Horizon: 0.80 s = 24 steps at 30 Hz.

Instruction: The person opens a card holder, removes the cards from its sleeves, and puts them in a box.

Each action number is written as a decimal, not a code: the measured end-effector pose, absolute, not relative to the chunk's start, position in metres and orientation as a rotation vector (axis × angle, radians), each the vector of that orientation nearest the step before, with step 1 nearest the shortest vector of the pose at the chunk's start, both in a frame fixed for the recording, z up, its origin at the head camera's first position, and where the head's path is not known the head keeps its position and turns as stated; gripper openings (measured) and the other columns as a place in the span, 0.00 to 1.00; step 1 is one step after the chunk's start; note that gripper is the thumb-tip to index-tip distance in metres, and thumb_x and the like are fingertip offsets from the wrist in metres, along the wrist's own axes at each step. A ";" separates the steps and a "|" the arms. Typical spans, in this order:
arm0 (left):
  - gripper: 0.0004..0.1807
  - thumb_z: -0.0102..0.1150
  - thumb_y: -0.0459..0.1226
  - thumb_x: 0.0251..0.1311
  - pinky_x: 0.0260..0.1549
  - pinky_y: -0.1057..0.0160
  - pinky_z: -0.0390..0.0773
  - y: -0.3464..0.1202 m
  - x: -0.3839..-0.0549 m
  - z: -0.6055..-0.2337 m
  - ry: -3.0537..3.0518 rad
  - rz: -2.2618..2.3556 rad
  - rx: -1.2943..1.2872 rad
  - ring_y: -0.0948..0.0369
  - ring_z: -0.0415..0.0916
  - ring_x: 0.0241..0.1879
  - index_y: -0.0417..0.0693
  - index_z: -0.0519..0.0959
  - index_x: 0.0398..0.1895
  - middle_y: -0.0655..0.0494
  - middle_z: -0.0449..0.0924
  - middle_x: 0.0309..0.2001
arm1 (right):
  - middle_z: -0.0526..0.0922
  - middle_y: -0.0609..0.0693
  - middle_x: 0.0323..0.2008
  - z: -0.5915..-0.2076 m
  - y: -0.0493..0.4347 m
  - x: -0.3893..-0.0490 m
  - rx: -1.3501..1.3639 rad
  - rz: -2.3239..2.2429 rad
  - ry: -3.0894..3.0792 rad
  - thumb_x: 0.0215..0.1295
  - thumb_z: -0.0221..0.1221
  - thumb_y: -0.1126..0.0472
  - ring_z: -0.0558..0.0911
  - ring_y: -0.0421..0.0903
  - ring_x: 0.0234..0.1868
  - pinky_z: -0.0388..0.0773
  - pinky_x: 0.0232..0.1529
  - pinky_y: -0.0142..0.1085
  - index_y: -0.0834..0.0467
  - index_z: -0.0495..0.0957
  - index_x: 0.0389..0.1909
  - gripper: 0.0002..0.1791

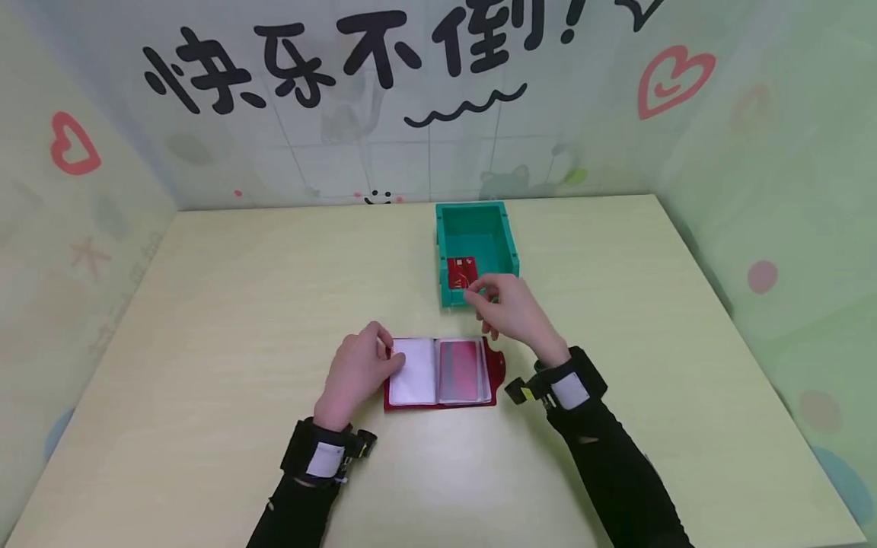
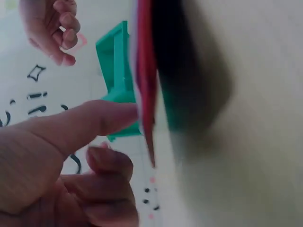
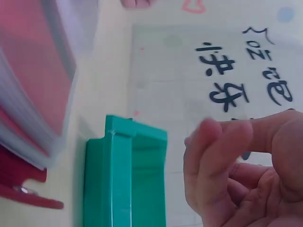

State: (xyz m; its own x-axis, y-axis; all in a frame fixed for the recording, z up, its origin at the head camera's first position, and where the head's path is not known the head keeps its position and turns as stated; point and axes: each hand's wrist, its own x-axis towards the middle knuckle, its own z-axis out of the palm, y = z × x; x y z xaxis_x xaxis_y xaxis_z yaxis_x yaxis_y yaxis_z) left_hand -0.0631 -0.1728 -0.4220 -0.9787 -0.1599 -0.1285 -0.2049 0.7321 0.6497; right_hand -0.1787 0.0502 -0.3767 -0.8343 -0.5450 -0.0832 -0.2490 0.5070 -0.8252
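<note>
A red card holder (image 1: 500, 365) lies spread on the table, with a white page on its left side and clear sleeves on its right. Behind the front sleeve a pink and grey card (image 1: 459, 371) shows. My left hand (image 1: 358, 367) holds the holder's left side, its thumb on the white page and its index finger by the top left corner. Beyond the holder, my right hand (image 1: 510, 308) hovers at the near end of a green box (image 1: 479, 205), fingers loosely bent, nothing between them. Inside the box, at its near left, is a red card (image 1: 460, 270).
The pale wooden table (image 1: 274, 289) carries the box and the card holder. Printed walls (image 1: 384, 152) stand at the back and both sides. Each wrist wears a black strap with a small camera (image 1: 359, 441).
</note>
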 end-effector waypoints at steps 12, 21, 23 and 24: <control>0.32 0.70 0.39 0.59 0.59 0.52 0.79 -0.131 -0.080 -0.413 2.785 0.927 0.305 0.51 0.74 0.56 0.40 0.71 0.65 0.46 0.73 0.64 | 0.84 0.60 0.27 -0.413 0.064 -0.150 -0.583 -1.315 2.202 0.72 0.52 0.66 0.84 0.43 0.19 0.86 0.28 0.44 0.70 0.77 0.54 0.16; 0.59 0.83 0.50 0.39 0.54 0.50 0.78 -0.129 -0.074 -0.421 2.770 0.819 0.304 0.49 0.71 0.57 0.47 0.61 0.75 0.49 0.71 0.70 | 0.84 0.62 0.31 -0.432 0.071 -0.149 -0.508 -1.378 2.240 0.73 0.52 0.65 0.84 0.44 0.21 0.85 0.27 0.39 0.69 0.76 0.57 0.17; 0.59 0.83 0.50 0.38 0.55 0.49 0.78 -0.129 -0.073 -0.423 2.777 0.816 0.293 0.49 0.71 0.57 0.47 0.61 0.75 0.50 0.71 0.70 | 0.84 0.60 0.30 -0.437 0.072 -0.148 -0.530 -1.352 2.276 0.73 0.53 0.64 0.82 0.43 0.20 0.84 0.25 0.38 0.68 0.77 0.56 0.16; 0.59 0.83 0.50 0.38 0.56 0.48 0.78 -0.130 -0.072 -0.423 2.778 0.820 0.288 0.49 0.71 0.58 0.48 0.61 0.75 0.50 0.71 0.70 | 0.83 0.59 0.30 -0.440 0.073 -0.148 -0.541 -1.341 2.293 0.72 0.54 0.64 0.81 0.43 0.20 0.83 0.23 0.37 0.67 0.78 0.56 0.16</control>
